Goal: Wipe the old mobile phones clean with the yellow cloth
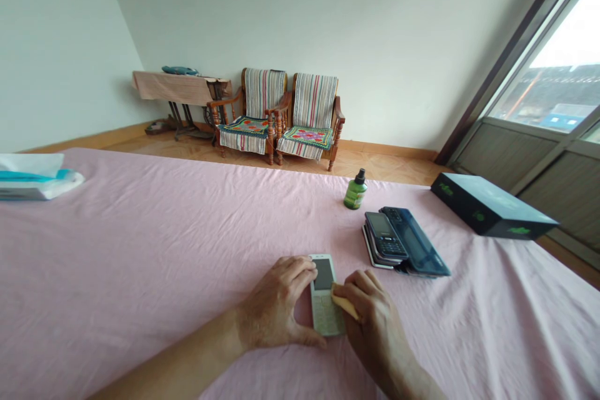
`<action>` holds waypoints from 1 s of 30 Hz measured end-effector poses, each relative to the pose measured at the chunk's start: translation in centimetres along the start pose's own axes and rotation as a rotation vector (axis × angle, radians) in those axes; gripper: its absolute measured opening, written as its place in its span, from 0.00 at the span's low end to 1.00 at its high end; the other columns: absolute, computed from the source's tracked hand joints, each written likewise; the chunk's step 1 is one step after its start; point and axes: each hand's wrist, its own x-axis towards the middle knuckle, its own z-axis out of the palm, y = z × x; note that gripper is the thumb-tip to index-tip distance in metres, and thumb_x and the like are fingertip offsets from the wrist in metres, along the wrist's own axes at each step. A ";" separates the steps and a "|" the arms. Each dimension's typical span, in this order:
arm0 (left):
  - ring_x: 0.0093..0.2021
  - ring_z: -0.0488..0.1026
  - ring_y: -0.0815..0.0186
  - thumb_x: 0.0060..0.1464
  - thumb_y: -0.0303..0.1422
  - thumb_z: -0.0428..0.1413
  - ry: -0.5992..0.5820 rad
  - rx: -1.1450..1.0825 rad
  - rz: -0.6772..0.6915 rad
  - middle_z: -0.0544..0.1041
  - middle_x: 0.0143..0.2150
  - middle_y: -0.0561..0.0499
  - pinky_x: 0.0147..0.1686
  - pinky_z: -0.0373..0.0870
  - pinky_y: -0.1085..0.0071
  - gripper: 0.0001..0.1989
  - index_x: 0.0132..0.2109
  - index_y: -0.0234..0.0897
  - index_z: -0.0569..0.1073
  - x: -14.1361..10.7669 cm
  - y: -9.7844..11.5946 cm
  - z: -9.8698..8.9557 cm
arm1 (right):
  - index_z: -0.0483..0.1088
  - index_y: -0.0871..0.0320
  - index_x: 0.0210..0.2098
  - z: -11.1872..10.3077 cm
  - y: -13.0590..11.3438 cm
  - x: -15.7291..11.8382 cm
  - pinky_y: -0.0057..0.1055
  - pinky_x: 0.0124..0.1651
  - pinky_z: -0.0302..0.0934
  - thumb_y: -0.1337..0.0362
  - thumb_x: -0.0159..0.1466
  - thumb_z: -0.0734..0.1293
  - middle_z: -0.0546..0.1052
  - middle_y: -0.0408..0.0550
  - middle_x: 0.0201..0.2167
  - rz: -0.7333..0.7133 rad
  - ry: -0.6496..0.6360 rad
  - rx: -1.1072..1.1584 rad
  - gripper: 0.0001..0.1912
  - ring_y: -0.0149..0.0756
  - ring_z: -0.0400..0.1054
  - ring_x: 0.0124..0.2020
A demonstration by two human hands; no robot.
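A white keypad mobile phone lies face up on the pink sheet, its dark screen towards the far end. My left hand grips it from the left, with fingertips at the upper left edge and the thumb by the lower end. My right hand is closed on a folded yellow cloth, which touches the phone's right side near the keypad. Beyond my right hand, a dark keypad phone tops a small stack, beside a larger dark blue phone lying on other flat items.
A green bottle with a black cap stands upright behind the phones. At the right is a black box; at the far left, a tissue pack. Two wooden chairs and a cloth-covered sewing table stand by the wall.
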 end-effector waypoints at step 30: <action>0.52 0.68 0.49 0.38 0.47 0.67 -0.008 -0.006 -0.025 0.72 0.51 0.39 0.53 0.65 0.52 0.34 0.50 0.33 0.69 0.0 0.3 -0.1 | 0.73 0.58 0.30 0.7 -1.1 1.1 0.33 0.38 0.57 0.80 0.57 0.66 0.72 0.48 0.33 0.031 -0.067 0.135 0.11 0.39 0.63 0.37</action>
